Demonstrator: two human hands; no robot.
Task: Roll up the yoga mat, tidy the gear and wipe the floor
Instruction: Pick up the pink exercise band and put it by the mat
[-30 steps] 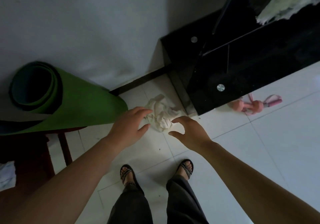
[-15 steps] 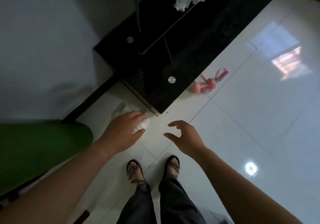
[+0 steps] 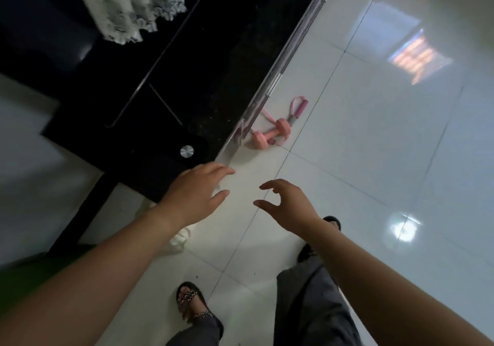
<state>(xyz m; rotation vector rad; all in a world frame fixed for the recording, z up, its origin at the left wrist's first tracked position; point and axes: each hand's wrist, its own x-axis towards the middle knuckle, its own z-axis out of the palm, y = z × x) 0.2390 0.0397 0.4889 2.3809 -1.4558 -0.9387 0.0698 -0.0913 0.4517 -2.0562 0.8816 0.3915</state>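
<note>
White glossy floor (image 3: 374, 158), tiled, with window glare at the right.

- Cabinet (image 3: 187, 78): black, glossy, upper left, with a lace cloth (image 3: 125, 6) draped on top.
- Dumbbell (image 3: 270, 133): pink, small, lying on the floor just beside the cabinet's front edge.
- Rope (image 3: 300, 109): pink handle and loop, lying against the dumbbell on its far side.
- Mat (image 3: 32, 276): green and blurred, in the lower left corner, mostly behind your left forearm. You cannot tell whether it is rolled.
- Rag (image 3: 179, 240): white, crumpled, on the floor near the cabinet's corner, partly hidden under your left forearm.
- Left grip (image 3: 197, 193): released, fingers straight and spread. It holds nothing and hangs over the floor by the cabinet's corner.
- Right grip (image 3: 288, 206): released, fingers loosely curled, thumb and forefinger apart. It holds nothing and is near the left grip, not touching it.
- Sandals (image 3: 189, 300): black, on your feet, below grey trousers.
</note>
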